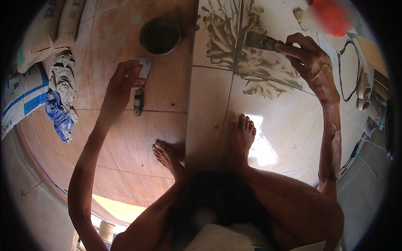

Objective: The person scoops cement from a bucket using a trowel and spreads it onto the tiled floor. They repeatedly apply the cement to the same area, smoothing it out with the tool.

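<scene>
Your left hand (124,75), just below and left of the dark bowl (160,35), has its fingers drawn in on a putty knife (138,100); the pale blade points up toward the bowl, the handle away. Exact grip partly hidden by your fingers. Your right hand (309,58), well right of the bowl, pinches the handle of a dark flat scraper (261,41), its blade reaching back toward the bowl, over grey paste (224,39) smeared on pale tiles (209,100). Crumpled cloth (63,79) and a sack (37,29) lie left of the bowl.
</scene>
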A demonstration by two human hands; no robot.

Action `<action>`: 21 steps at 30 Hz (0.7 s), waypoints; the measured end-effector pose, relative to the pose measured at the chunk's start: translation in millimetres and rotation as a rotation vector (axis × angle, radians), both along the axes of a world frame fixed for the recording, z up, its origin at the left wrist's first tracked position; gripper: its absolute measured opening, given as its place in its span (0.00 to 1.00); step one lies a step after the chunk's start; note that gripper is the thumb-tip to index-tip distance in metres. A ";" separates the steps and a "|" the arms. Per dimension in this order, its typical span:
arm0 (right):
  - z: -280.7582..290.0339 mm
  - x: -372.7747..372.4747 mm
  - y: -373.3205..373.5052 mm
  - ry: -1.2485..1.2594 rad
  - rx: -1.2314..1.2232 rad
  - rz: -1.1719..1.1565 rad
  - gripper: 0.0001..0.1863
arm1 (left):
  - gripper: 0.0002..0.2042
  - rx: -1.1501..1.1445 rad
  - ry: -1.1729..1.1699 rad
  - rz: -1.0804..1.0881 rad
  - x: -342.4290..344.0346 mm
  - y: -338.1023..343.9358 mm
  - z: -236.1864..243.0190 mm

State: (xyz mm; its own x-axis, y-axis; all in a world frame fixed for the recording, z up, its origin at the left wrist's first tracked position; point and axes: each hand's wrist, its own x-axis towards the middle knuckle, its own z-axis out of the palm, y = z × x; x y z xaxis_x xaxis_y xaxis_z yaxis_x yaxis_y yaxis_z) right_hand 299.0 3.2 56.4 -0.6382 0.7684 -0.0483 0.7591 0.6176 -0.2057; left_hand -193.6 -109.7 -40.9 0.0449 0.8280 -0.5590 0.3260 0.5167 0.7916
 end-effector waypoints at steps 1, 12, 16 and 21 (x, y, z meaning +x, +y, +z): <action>7.9 14.0 7.8 -0.020 0.001 -0.039 0.23 | 0.24 0.011 -0.033 0.021 12.6 11.0 2.2; 2.2 26.7 14.2 0.027 -0.080 -0.096 0.23 | 0.26 -0.024 -0.214 0.167 27.8 55.7 -10.8; -10.1 19.5 3.8 0.035 -0.090 -0.071 0.23 | 0.26 -0.068 -0.227 0.197 27.0 61.1 -18.2; -1.9 15.5 -0.3 0.054 -0.069 -0.070 0.23 | 0.26 -0.023 -0.255 0.202 15.9 63.5 -25.4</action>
State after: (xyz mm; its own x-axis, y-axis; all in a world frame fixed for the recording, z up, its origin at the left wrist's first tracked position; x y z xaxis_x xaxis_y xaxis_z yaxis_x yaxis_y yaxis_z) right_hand 314.5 2.9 54.5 -0.5862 0.8072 -0.0693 0.7865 0.5465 -0.2876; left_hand -177.8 -46.2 -66.2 0.0221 0.8215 -0.5698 0.0083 0.5698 0.8218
